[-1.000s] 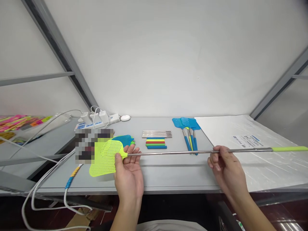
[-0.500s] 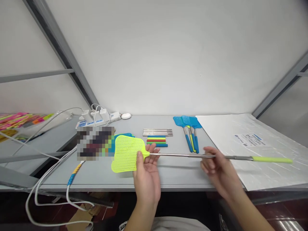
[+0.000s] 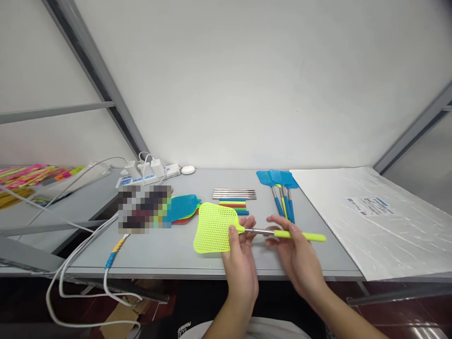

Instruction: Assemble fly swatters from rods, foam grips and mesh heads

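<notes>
A yellow-green fly swatter with a perforated head lies across both hands above the table. My left hand grips it at the neck, thumb on top, just right of the head. Around its yellow-green handle, my right hand is closed, thumb and fingers on the grip. Only a short stretch of the metal rod shows between the hands. Behind them lie several coloured handle tubes and, farther back, several metal rods. Blue swatter heads are stacked at the left, partly hidden by a blurred patch.
Several swatters with blue heads lie fanned at the back. A white wrapped sheet covers the right side. A power strip with plugs and white cables occupies the left, near a bag of colourful strips.
The swatter's rod has telescoped from long to short. My right hand moved left toward my left hand and now grips the handle instead of the rod; my left hand and the head shifted right.
</notes>
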`<action>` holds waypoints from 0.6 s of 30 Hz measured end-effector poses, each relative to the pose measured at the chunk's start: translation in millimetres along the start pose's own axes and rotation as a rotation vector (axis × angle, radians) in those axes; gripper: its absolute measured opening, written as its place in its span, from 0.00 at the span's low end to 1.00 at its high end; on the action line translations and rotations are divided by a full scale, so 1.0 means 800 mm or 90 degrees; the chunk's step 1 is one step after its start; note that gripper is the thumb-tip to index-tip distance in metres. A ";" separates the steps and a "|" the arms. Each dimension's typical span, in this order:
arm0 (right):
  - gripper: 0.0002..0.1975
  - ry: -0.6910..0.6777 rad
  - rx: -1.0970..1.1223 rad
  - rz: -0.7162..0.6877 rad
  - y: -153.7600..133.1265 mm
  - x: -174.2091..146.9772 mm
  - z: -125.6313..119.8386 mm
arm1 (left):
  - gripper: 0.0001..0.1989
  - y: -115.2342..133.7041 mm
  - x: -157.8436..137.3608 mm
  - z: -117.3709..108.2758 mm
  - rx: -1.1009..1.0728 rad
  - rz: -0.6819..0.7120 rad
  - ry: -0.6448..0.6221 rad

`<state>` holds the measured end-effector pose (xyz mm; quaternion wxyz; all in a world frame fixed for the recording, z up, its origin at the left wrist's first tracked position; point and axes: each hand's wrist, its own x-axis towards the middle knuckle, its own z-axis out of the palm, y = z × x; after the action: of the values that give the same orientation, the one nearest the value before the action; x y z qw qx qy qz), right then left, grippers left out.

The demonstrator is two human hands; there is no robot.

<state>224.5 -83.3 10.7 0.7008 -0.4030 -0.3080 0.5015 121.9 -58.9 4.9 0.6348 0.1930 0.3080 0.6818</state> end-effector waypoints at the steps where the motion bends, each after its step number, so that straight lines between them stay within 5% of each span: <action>1: 0.17 -0.009 -0.017 -0.008 -0.001 -0.001 0.001 | 0.17 -0.005 -0.005 0.003 0.010 -0.008 -0.011; 10: 0.09 -0.007 -0.252 -0.074 -0.026 0.003 -0.066 | 0.17 0.042 0.017 0.000 0.031 0.100 -0.042; 15: 0.10 -0.117 -0.571 -0.264 -0.036 -0.001 -0.064 | 0.17 0.043 0.017 -0.005 0.025 0.124 -0.024; 18: 0.11 -0.154 -0.608 -0.269 -0.032 -0.005 -0.063 | 0.16 0.038 0.014 -0.006 0.019 0.117 -0.037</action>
<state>277.0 -104.1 8.6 0.4846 -0.5458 -0.6547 0.1967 94.3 -48.9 20.1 0.5754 0.2495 0.2807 0.7265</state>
